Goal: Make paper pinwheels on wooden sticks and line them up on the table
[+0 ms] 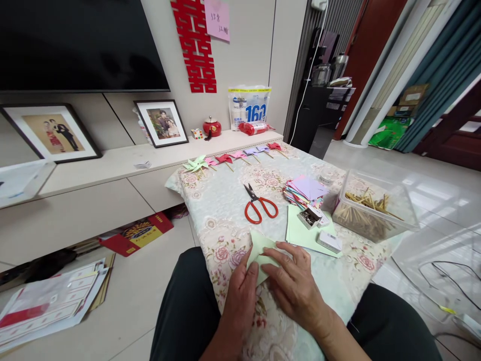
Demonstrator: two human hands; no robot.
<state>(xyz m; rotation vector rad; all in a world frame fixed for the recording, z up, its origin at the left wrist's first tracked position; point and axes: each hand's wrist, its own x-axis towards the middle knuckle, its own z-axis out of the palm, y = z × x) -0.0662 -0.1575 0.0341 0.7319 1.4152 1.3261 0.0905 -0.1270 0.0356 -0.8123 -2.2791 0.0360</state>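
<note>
Both hands are on a pale green sheet of paper (pixel 258 244) above the near part of the table. My left hand (pixel 242 286) pinches its left edge between thumb and fingers. With thumb and fingertips, my right hand (pixel 295 281) grips the paper's right side, where it looks bent or folded. Beyond the hands lies a pair of scissors (pixel 259 203) with red handles, blades apart. To the right rest a stack of green paper (pixel 295 228), an open small box of metal pins (pixel 310 218) and a closed small white box (pixel 329 241).
A pile of coloured paper squares (pixel 308 190) sits beside a clear plastic bin (pixel 376 210) of wooden sticks. Several paper pinwheels (pixel 224 159) line the far edge of the floral tablecloth (pixel 225 220). Behind them stands a low cabinet (pixel 124 160) with framed photos.
</note>
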